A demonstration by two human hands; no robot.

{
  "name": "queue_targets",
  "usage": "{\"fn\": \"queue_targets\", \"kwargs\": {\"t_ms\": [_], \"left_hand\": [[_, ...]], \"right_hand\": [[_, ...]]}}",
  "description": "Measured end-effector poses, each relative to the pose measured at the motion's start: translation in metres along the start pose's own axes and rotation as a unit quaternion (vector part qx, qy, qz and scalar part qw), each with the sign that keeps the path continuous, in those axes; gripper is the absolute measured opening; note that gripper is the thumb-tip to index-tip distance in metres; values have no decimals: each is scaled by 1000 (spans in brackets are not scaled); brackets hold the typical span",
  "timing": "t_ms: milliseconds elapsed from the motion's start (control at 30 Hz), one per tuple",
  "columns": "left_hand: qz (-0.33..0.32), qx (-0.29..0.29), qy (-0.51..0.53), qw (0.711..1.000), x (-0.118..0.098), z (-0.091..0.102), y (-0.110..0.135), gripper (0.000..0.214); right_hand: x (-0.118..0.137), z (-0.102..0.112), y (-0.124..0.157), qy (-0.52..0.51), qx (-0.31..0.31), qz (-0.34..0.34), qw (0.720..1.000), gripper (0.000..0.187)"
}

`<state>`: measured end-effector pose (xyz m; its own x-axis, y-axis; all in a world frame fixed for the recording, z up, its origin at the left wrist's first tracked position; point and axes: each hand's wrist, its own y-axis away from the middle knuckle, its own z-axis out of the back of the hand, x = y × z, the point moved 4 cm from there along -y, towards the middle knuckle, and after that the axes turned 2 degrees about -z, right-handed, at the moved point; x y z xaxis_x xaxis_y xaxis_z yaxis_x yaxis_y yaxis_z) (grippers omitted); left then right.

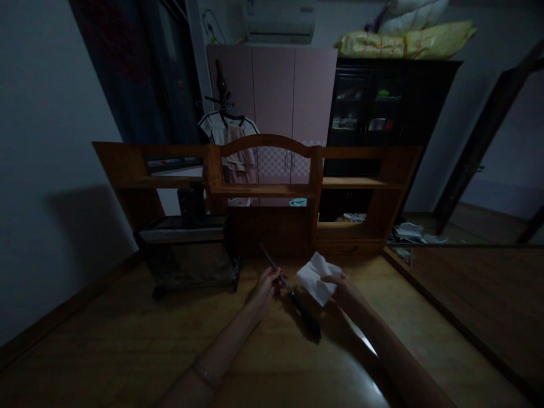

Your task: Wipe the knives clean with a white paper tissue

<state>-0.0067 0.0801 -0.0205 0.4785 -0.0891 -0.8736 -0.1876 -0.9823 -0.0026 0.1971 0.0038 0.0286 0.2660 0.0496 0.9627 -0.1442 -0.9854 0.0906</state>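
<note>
My left hand [267, 287] is closed round the metal shaft of a screwdriver [293, 297], whose dark handle points toward me and whose tip points up toward the shelf. My right hand [343, 288] grips a crumpled white tissue [317, 277] just to the right of the shaft, near but apart from it. Both hands hover above the wooden desk [127, 340].
A wooden shelf unit [263, 187] stands at the back of the desk. A dark glass tank [189, 255] sits at its left. Behind are pink wardrobes [293, 90], a black cabinet [382, 113] and clothes on a hanger [232, 141]. The room is dim.
</note>
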Motion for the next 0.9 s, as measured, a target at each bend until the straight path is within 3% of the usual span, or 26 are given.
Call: {"fn": "queue_targets", "kwargs": {"t_ms": [200,367,700,900], "left_hand": [[4,4,-3,1000,-2,-1,1,27],[0,-2,-23,1000,-5,-3,4,32],[25,45,-63,997,-11,-7,7,49],[-5,63,-47,997,-9,-12,8,57]], "right_hand": [[-2,4,0,36,-4,29,999,28],[4,12,0,111,-69,77,988,31],[-8,17,-8,142,-55,30,988,28],[-13,21,-13,154,-49,13,987,32]]}}
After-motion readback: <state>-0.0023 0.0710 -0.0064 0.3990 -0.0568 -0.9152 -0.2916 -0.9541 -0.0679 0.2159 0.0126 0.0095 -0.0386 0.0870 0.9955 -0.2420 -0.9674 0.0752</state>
